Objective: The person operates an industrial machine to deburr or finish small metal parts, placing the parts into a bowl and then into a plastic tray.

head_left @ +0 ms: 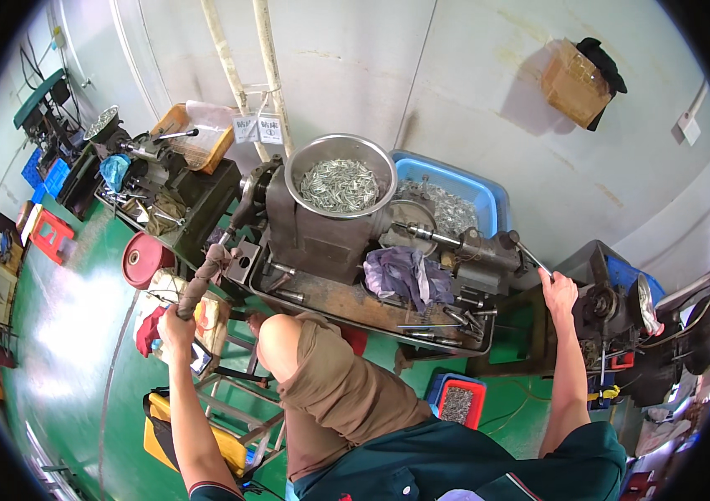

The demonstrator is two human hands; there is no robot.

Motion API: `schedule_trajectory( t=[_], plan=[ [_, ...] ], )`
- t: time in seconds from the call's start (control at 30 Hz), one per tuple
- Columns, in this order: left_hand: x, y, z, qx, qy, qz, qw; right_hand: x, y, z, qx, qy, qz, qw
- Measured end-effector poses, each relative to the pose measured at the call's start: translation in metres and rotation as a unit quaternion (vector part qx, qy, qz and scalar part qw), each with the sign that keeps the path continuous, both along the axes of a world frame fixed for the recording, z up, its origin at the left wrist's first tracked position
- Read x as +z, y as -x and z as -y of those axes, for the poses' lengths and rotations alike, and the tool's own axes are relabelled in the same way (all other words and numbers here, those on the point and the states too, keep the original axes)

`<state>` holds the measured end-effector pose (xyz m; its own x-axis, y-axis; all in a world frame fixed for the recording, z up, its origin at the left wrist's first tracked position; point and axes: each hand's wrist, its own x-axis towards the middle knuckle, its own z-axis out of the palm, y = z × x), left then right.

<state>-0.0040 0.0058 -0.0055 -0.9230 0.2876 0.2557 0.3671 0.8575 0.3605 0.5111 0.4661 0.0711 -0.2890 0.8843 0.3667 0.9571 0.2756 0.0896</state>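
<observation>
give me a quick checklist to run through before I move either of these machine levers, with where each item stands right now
1. Left hand closed on the cloth-wrapped lever: ok.
2. Right hand closed on the thin metal handle: ok.
3. Steel bowl of small metal parts sits level on the machine: ok.
4. Purple rag lies beside the spindle; touching or apart: cannot tell.
5. Loose tools on the machine tray near the slide: not ok.
6. Workpiece seated in the spindle: cannot tell.

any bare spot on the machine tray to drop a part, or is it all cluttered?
Tray: one bare strip between the machine body and the front lip, left of the purple rag. Right end by the tools is crowded. Both hands grip levers.
</observation>
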Motion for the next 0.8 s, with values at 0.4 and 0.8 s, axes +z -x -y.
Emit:
schedule_trajectory(
  t=[0.4, 0.8],
  plan=[
    [-0.008, 0.004, 0.005, 0.007, 0.023, -0.009, 1.000, -0.001, 0.002, 0.001, -0.022, 0.037, -0.008, 0.999],
    [0.001, 0.001, 0.001, 0.021, 0.029, 0.004, 0.999, -0.004, 0.211, -0.011, 0.237, 0.040, -0.122, 0.963]
  ],
)
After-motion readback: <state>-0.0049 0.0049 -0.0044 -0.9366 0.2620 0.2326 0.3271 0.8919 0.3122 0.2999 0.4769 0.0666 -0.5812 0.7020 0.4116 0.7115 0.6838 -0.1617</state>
